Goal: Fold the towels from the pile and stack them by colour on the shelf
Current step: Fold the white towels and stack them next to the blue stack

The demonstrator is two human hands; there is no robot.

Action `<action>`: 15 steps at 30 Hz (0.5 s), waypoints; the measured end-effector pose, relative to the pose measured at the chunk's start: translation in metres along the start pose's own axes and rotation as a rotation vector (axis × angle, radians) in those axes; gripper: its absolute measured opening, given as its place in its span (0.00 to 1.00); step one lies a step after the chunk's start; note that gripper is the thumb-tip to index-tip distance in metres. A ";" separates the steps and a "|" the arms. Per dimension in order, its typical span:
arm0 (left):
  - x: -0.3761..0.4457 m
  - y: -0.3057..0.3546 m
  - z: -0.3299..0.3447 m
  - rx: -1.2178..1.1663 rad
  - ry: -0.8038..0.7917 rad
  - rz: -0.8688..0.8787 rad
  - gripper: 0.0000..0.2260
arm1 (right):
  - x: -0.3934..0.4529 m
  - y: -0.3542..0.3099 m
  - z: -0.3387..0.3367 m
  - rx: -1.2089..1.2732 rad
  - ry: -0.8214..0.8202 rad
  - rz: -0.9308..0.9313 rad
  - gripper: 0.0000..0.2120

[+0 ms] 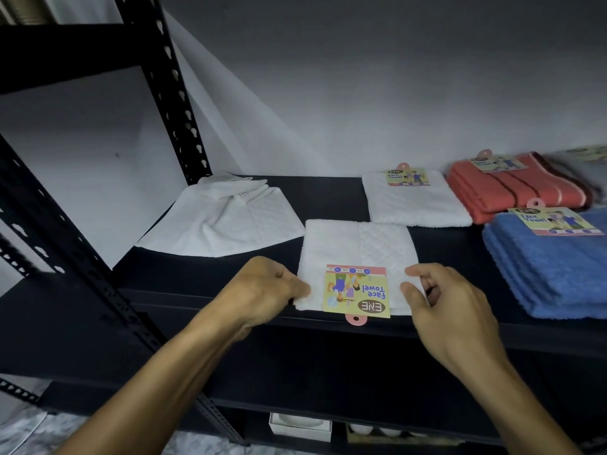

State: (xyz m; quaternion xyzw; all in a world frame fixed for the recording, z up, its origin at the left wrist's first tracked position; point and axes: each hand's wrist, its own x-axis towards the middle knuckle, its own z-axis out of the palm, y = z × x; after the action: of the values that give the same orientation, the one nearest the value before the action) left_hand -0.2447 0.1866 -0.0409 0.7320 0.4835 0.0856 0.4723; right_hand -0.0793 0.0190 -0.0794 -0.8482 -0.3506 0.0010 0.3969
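Between both hands, at the black metal shelf [203,292] front edge: folded white terry face towel [356,249] w/ label. Left hand [262,290] & right hand [441,302] each pinch 1 near corner.

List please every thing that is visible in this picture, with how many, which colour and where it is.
folded white towel with label: 1, white, front edge of the shelf, between the hands
folded white towel: 1, white, further back, beside the red stack
loose white towel: 1, white, unfolded, back left of the shelf
red towels: 1 stack, red with stripes, back right
blue towels: 1 stack, blue, front right
shelf: 1, black metal board and posts
white box: 1, white, lower shelf
left hand: 1, pinches the labelled towel's left edge
right hand: 1, pinches its right edge
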 end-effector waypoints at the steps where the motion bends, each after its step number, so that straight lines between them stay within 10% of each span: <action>1: 0.000 0.000 -0.001 -0.006 0.000 0.005 0.09 | 0.000 -0.001 0.000 0.009 0.012 -0.007 0.10; 15: 0.003 -0.007 -0.005 -0.011 -0.005 0.038 0.08 | -0.004 -0.002 0.004 -0.182 -0.022 0.000 0.13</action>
State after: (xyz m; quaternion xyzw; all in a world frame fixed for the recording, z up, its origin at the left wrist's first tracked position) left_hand -0.2502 0.1926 -0.0451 0.7386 0.4679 0.0955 0.4759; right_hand -0.0850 0.0203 -0.0817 -0.8807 -0.3538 -0.0217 0.3142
